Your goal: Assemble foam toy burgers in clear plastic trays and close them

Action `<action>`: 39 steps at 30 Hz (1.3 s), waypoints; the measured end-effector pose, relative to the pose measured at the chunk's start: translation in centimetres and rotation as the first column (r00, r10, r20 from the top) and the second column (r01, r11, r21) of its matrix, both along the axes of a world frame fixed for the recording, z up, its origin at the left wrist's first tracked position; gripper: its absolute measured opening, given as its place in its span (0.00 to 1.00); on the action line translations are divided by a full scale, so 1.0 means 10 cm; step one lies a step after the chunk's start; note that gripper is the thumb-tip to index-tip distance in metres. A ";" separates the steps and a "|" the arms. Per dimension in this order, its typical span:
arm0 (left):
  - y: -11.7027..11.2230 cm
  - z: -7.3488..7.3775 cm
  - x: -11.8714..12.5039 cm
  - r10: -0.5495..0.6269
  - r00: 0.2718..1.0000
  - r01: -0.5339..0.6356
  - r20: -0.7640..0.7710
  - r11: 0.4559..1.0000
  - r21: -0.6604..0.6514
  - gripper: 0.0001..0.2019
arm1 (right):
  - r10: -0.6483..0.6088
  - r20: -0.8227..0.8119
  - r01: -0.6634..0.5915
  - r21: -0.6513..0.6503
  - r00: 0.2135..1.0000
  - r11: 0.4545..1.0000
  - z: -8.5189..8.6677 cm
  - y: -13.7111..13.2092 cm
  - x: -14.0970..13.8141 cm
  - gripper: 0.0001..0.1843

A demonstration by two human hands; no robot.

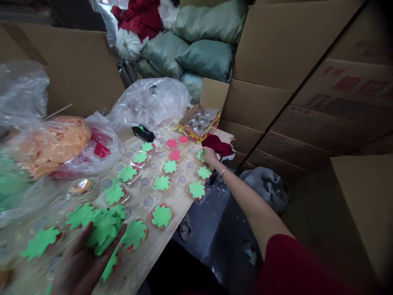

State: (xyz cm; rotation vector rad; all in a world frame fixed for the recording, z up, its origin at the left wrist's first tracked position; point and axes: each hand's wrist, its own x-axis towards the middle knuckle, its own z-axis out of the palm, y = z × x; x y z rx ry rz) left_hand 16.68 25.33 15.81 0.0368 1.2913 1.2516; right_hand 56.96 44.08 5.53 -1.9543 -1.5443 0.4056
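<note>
My left hand (82, 260) is closed around a stack of green scalloped, lettuce-like pieces (106, 227), low over the near part of the table. At the table's far right edge, my right hand (210, 157) has its fingers on a single green lettuce-like piece (201, 155). Between the hands, rows of similar green pieces (162, 183) lie on red and yellowish rounds, several in clear plastic shells. Toward the back, red rounds (175, 155) show with no green on top. One shell (81, 186) at left holds an orange-tan piece.
Plastic bags of orange pieces (55, 143) crowd the table's left side. At the back are a black tape dispenser (143, 133), an open printed box (199, 123) of clear shells and a dark red cloth (218, 146). Stacked cartons (264, 45) rise on the right.
</note>
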 end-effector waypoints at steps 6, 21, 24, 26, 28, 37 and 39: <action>0.04 -0.02 0.23 -0.070 0.996 0.064 0.048 0.991 0.118 0.15 | 0.032 0.200 -0.043 0.053 0.979 0.998 0.14 -0.23 -0.18 0.13; 0.24 -0.08 0.56 -0.305 0.934 0.283 0.185 0.949 0.136 0.10 | 0.754 0.117 -0.734 0.365 0.647 0.573 0.80 -1.32 -1.95 0.15; 0.26 -0.11 0.51 -0.292 0.944 0.280 0.152 0.955 0.100 0.08 | 0.806 -0.004 -0.750 0.365 0.592 0.552 0.73 -1.34 -2.00 0.08; 0.27 -0.13 0.48 -0.277 0.952 0.266 0.129 0.959 0.096 0.09 | 0.825 -0.191 -0.737 0.376 0.532 0.562 0.66 -1.28 -1.97 0.09; 0.28 -0.14 0.43 -0.244 0.964 0.235 0.104 0.968 0.092 0.10 | 0.760 -0.410 -0.668 0.372 0.504 0.644 0.59 -1.11 -1.84 0.11; 0.34 -0.19 0.28 -0.107 0.993 0.105 0.043 0.993 0.048 0.08 | 0.305 -0.250 -0.313 0.007 0.919 0.950 0.24 0.43 -1.00 0.02; 0.34 -0.22 0.28 -0.131 0.990 0.128 0.057 0.990 0.056 0.07 | 0.285 -0.160 -0.292 -0.017 0.945 0.956 0.15 0.57 -1.05 0.01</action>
